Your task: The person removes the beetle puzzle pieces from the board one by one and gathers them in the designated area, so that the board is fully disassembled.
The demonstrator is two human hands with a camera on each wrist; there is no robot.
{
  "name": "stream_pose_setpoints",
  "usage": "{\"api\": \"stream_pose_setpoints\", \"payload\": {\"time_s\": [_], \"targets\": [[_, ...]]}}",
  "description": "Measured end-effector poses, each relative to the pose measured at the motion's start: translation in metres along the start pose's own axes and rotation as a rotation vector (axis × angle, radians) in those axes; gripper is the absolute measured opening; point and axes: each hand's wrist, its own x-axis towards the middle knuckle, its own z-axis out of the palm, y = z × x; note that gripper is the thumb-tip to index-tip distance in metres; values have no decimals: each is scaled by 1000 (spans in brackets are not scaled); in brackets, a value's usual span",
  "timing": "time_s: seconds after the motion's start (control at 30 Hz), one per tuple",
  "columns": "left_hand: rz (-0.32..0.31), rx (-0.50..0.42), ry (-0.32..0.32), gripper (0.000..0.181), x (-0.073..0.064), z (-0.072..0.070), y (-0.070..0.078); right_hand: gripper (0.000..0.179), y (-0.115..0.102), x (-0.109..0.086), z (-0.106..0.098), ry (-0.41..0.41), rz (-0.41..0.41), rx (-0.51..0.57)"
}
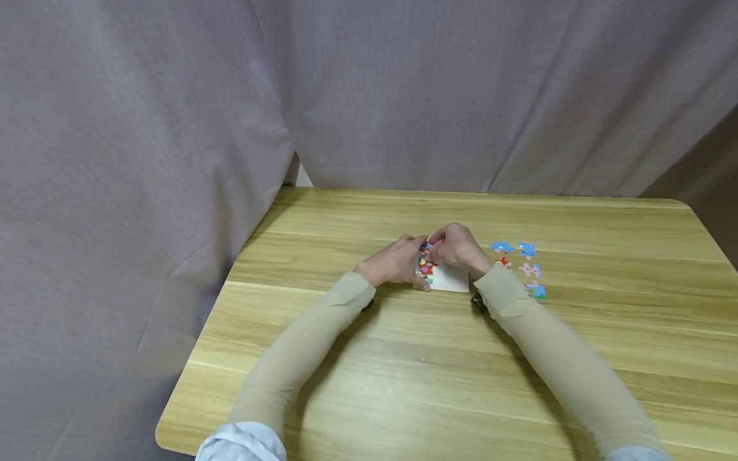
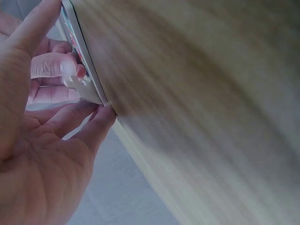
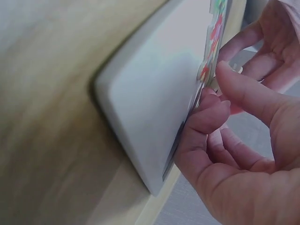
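A small white puzzle board (image 1: 452,279) lies on the table, with colourful pieces (image 1: 425,266) fitted along its left side. My left hand (image 1: 398,261) holds that side, thumb at the near edge and fingers at the far edge. Over the board's far part, my right hand (image 1: 455,246) pinches a puzzle piece (image 2: 85,90) between thumb and fingers. In the left wrist view its pale back shows, standing tilted against the board. The right wrist view shows the board's bare white surface (image 3: 150,79) beside the right fingers, which hide most of the piece.
Several loose puzzle pieces lie right of the board, among them a blue one (image 1: 526,250), a pink one (image 1: 529,270) and a blue-green one (image 1: 537,292). The right forearm passes close beside them. A grey curtain (image 1: 403,96) hangs behind the wooden table (image 1: 392,384).
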Motion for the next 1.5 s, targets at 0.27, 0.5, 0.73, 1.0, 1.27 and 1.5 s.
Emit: {"api": "stream_pose_setpoints", "payload": {"time_s": [0.27, 0.5, 0.73, 1.0, 1.27, 1.5], "targets": [[11, 3, 13, 118, 0, -1, 0, 27, 2, -2, 1, 5, -14, 35], [14, -6, 14, 115, 1, -1, -1, 22, 5, -2, 0, 17, -52, 54], [22, -7, 16, 111, 1, -2, -2, 23, 7, 0, 1, 16, -56, 51], [29, 2, 14, 109, 2, -1, 0, 21, 9, -2, 1, 26, -48, 55], [35, 21, 12, 111, 3, -1, 0, 20, 9, -4, -2, -3, -25, 54], [30, 34, 14, 111, 3, 0, -1, 20, 15, -11, -9, 29, -48, 24]]}}
